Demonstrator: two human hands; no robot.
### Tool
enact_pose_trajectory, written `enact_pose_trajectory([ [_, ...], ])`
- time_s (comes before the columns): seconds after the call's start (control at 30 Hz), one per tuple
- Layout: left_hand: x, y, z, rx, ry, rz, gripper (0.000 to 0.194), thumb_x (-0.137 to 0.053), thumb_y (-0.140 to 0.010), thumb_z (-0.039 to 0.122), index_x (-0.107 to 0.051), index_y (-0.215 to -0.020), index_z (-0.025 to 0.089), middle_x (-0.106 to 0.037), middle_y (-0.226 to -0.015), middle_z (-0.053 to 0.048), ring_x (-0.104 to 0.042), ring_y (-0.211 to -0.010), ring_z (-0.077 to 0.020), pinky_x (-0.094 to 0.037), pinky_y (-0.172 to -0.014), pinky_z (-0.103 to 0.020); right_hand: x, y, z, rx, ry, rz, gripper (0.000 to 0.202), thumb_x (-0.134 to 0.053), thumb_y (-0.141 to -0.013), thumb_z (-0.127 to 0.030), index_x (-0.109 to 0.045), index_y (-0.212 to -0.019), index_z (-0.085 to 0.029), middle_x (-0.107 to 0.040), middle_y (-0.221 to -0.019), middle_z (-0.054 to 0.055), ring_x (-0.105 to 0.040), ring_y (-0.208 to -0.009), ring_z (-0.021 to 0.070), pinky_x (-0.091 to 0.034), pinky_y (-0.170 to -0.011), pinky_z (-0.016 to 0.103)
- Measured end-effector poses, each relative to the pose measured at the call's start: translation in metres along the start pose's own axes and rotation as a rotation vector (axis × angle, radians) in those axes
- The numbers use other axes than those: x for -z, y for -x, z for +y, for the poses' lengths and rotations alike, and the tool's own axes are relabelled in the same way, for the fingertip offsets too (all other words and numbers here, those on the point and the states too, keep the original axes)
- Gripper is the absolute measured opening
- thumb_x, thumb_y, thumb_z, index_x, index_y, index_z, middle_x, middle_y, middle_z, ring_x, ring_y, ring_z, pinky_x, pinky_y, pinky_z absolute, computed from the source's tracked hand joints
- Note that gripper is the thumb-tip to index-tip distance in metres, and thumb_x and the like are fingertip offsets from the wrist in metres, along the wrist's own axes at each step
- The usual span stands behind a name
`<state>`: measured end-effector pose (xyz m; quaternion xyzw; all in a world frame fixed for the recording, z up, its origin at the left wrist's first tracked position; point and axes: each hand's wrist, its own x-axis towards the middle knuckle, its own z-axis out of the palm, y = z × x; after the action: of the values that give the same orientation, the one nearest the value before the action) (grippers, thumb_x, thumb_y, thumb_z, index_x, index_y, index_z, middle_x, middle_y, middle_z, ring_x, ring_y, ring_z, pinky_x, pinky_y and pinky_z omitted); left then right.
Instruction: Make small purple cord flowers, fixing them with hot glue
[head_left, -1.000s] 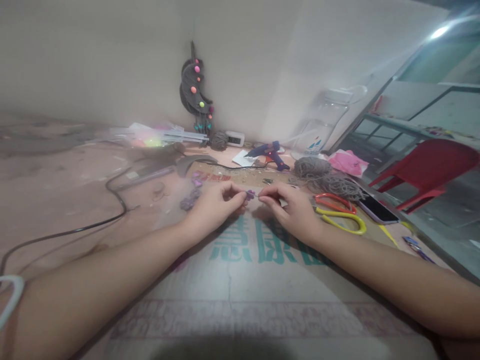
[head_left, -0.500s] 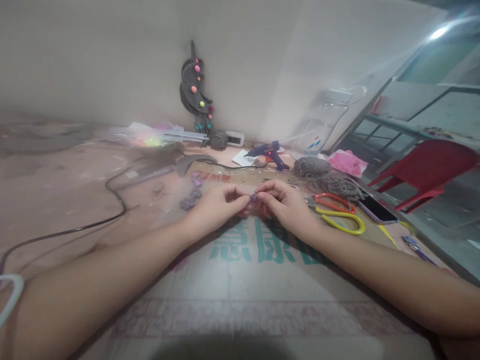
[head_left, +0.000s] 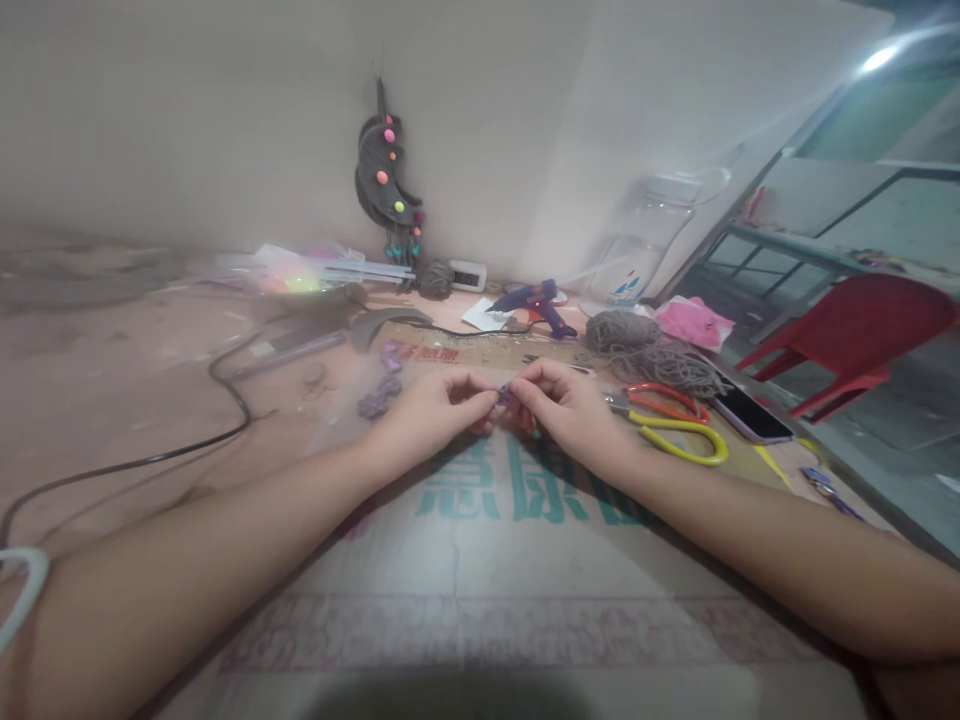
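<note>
You have a small purple piece (head_left: 505, 393) (its exact shape is too small to make out) left of the scissors (head_left: 660, 422). The fingers of your left hand (head_left: 461, 402) and right hand (head_left: 562, 402) are clamped on it, nearly meeting. Farther left of the scissors lie purple flowers (head_left: 380, 398); behind the scissors, grey yarn (head_left: 621, 332) and a glue gun (head_left: 536, 303); to their right, a phone (head_left: 754, 412).
</note>
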<state>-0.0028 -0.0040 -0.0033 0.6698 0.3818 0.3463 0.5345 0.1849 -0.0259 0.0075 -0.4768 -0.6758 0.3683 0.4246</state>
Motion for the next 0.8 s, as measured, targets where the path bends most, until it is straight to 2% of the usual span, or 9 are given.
enact_pose_trajectory([
  [0.13,0.0004,-0.001,0.0002,-0.005,0.097,-0.038,0.028,-0.065,-0.081,0.04,-0.068,-0.091,0.014,-0.071,-0.084,-0.005,-0.066,-0.071,-0.0133,-0.051,-0.071,-0.027,-0.0008,0.0015,-0.0035,0.047,0.08,0.008,0.027,-0.058,-0.087,-0.044,-0.053,-0.077,-0.02,-0.06,-0.057,-0.003,-0.054,-0.047,0.0105,-0.044,-0.047,0.023],
  [0.27,0.001,-0.0009,0.0013,-0.028,0.072,-0.052,0.034,-0.064,-0.082,0.045,-0.071,-0.097,0.015,-0.073,-0.083,-0.006,-0.067,-0.073,-0.0151,-0.053,-0.073,-0.029,-0.0003,0.002,-0.0047,0.085,0.18,0.026,0.027,-0.056,-0.088,-0.044,-0.053,-0.076,-0.02,-0.062,-0.058,-0.002,-0.055,-0.049,0.0115,-0.044,-0.049,0.024],
  [0.6,-0.0028,0.0043,0.0051,-0.01,-0.041,0.012,0.028,-0.064,-0.081,0.041,-0.07,-0.094,0.017,-0.074,-0.086,-0.006,-0.067,-0.074,-0.0162,-0.05,-0.07,-0.028,0.0,0.0019,-0.0033,0.169,0.281,0.026,0.022,-0.055,-0.09,-0.037,-0.055,-0.075,-0.02,-0.061,-0.058,-0.002,-0.053,-0.05,0.0111,-0.04,-0.05,0.024],
  [0.8,-0.0028,0.0042,0.0059,-0.038,-0.091,0.016,0.024,-0.059,-0.084,0.038,-0.07,-0.089,0.017,-0.073,-0.083,-0.005,-0.066,-0.075,-0.0163,-0.05,-0.071,-0.027,0.0,0.0018,-0.0065,0.215,0.36,0.034,0.02,-0.055,-0.09,-0.031,-0.058,-0.075,-0.019,-0.065,-0.063,0.0,-0.056,-0.054,0.0119,-0.041,-0.052,0.024],
])
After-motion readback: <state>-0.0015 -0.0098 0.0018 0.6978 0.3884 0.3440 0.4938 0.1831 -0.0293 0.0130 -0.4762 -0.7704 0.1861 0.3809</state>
